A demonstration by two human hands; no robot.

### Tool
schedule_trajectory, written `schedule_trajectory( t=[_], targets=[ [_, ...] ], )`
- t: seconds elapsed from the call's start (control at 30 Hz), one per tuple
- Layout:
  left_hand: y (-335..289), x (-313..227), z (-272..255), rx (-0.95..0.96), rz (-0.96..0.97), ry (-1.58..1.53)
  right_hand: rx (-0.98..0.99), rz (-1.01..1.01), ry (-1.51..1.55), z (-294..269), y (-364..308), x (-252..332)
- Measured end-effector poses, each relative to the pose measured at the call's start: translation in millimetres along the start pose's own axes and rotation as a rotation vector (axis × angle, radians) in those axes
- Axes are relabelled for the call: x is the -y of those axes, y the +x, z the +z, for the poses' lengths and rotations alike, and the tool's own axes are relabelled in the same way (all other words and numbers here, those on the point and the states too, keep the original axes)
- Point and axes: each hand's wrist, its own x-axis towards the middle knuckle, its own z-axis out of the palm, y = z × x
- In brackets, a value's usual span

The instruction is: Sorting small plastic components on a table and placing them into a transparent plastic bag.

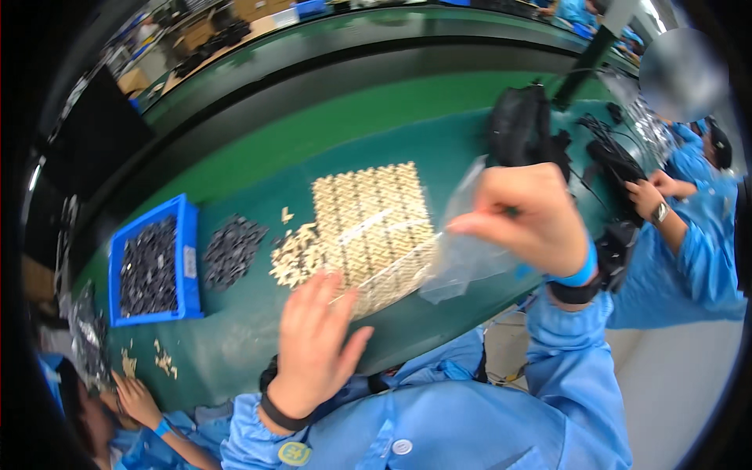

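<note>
A block of small beige pieces in neat rows point(368, 211) lies on the green table, with shiny clear plastic over part of it. My left hand point(313, 345) is open, its fingertips at the block's near left corner. To the right of the block, my right hand point(533, 211) is raised, thumb and fingers closed on a clear plastic sheet point(462, 262) that hangs toward the block. Whether the sheet is a bag I cannot tell. Loose beige pieces point(296, 254) are heaped against the block's left side. Further left is a heap of dark pieces point(233, 249).
A blue bin point(191, 262) full of dark pieces stands at the left. A black bag point(521, 125) and dark cables point(607, 141) lie at the back right. Co-workers' hands are at the lower left point(141, 403) and the right edge point(648, 200). A post point(587, 66) rises behind.
</note>
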Motion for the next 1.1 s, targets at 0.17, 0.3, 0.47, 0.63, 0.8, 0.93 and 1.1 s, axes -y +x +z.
schedule_trajectory(
  t=[0.17,0.3,0.47,0.63,0.8,0.93,1.1],
  targets=[
    [-3.7,-9.1,31.2,0.215,-0.004,0.089,-0.063,0.185,0.102,-25.1,-5.4,-17.2],
    [7.1,-8.3,60.7,0.274,0.057,0.094,-0.061,0.284,0.172,-36.3,-7.5,-35.7],
    [24.9,-19.6,92.6,0.301,0.118,0.125,-0.039,0.390,0.272,-45.7,-13.1,-62.9],
    [41.6,-22.7,109.5,0.296,0.113,0.171,-0.066,0.371,0.356,-64.6,-9.7,-75.0],
    [59.3,-24.2,118.5,0.279,0.127,0.202,-0.145,0.353,0.410,-83.3,-2.8,-60.3],
    [59.0,-20.9,111.4,0.146,0.035,-0.064,0.055,0.305,0.199,-44.4,4.4,-27.8],
    [39.7,-18.6,31.2,-0.418,0.278,-0.279,0.363,0.025,0.282,9.6,-8.2,8.1]
  ],
)
